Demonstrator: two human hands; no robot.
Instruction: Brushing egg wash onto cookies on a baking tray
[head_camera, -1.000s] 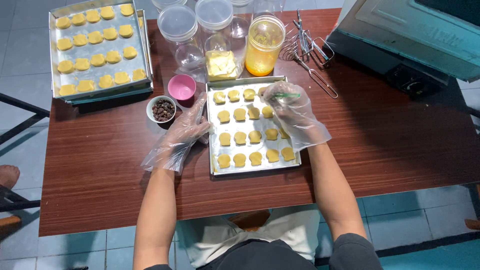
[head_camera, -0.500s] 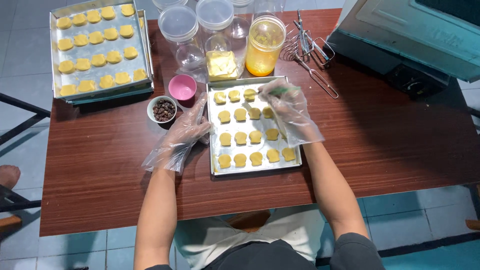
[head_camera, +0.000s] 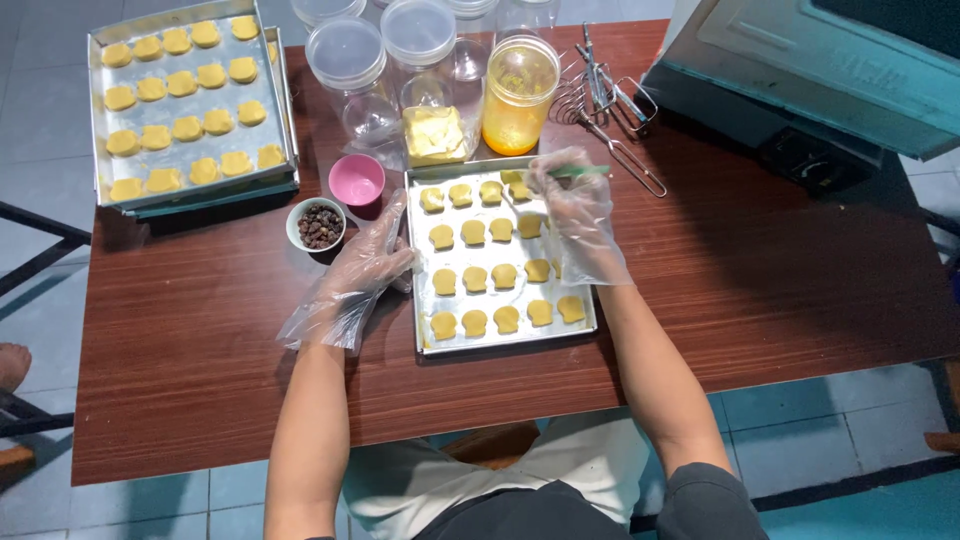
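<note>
Brushing dough pieces (head_camera: 474, 279) on the tray (head_camera: 505, 343), my right hand (head_camera: 578, 215) grips a green-handled brush (head_camera: 580, 172), and has slid from the tray's 3 o'clock edge up toward 1 o'clock, so the glazing has reached the back row. My left hand (head_camera: 362, 270), gloved and loosely open, stays on the tray's 9 o'clock rim, steadying it. A small bowl (head_camera: 317, 224) of dark bits sits at 10 o'clock beside a pink cup (head_camera: 356, 179). The brush tip is hidden behind my glove, and I cannot tell which piece it touches. A second tray (head_camera: 110, 195) is cut off at the frame's top.
</note>
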